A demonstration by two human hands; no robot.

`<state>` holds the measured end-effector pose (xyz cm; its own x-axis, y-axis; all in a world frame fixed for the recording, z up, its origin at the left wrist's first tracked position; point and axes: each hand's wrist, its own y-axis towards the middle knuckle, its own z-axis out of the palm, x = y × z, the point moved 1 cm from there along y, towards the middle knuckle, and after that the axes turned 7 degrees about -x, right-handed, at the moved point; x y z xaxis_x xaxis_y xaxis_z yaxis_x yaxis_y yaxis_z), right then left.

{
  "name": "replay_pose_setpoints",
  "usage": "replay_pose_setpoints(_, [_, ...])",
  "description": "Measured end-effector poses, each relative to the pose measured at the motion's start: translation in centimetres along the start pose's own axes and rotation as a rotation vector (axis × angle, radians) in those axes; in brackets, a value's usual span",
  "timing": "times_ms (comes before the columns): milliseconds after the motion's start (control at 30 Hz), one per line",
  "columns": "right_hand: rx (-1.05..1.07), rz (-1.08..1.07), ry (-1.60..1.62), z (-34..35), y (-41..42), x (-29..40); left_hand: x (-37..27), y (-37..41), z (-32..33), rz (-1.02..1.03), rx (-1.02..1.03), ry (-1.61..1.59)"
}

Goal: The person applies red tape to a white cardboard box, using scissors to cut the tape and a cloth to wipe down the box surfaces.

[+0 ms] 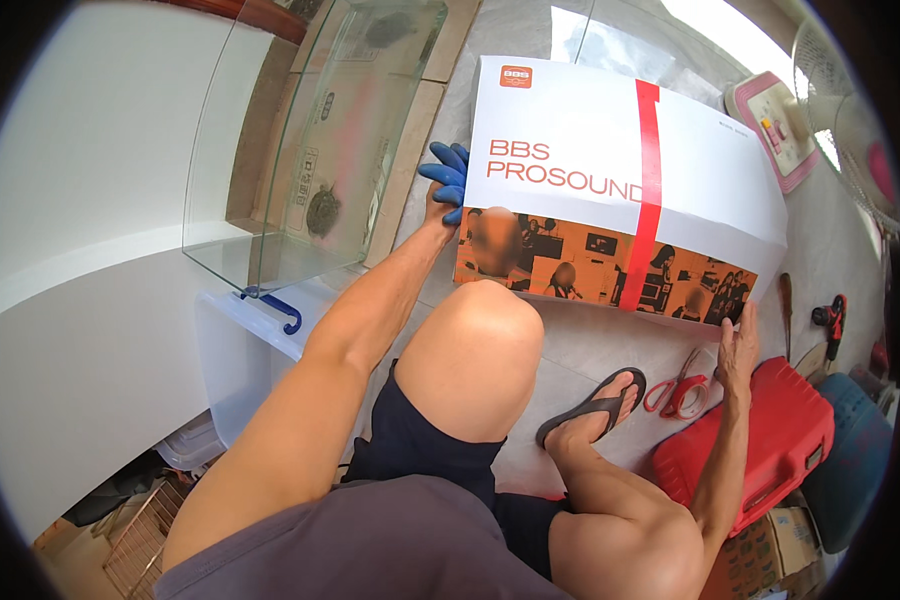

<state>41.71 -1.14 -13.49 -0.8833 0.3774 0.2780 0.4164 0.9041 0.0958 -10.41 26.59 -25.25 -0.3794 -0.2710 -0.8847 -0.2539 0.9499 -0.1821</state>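
A white cardboard box (562,120) with an orange picture band and a strip of red tape (649,150) lies before me, tilted in view. My left hand (439,206) is at its left end, the fingers mostly hidden. Blue glove fingers (446,172) show beside that hand; whether they are worn or lie loose is unclear. At the near right corner, my right hand (739,352) grips the box edge with bare fingers. My bent knee (495,322) is close to the box's near side.
Left stands a glass tank (270,187) with two turtles, one a small turtle (322,211). A clear plastic bin (247,352) stands below. Red-handled scissors (664,394), a tape roll (690,397), a red tool case (750,442), a cordless drill (832,319) and a fan (844,112) are right.
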Motion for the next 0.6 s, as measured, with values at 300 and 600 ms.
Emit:
replay_pose_setpoints(300, [0.110, -0.009, -0.068, -1.7, 0.0, -1.5, -4.5, 1.2, 0.9, -0.192, 0.240, -0.244])
replay_pose_setpoints(600, [0.091, 0.107, 0.067, -2.0, 0.8, 3.1, -2.1, 2.1, 1.2, -0.389, 0.430, -0.738])
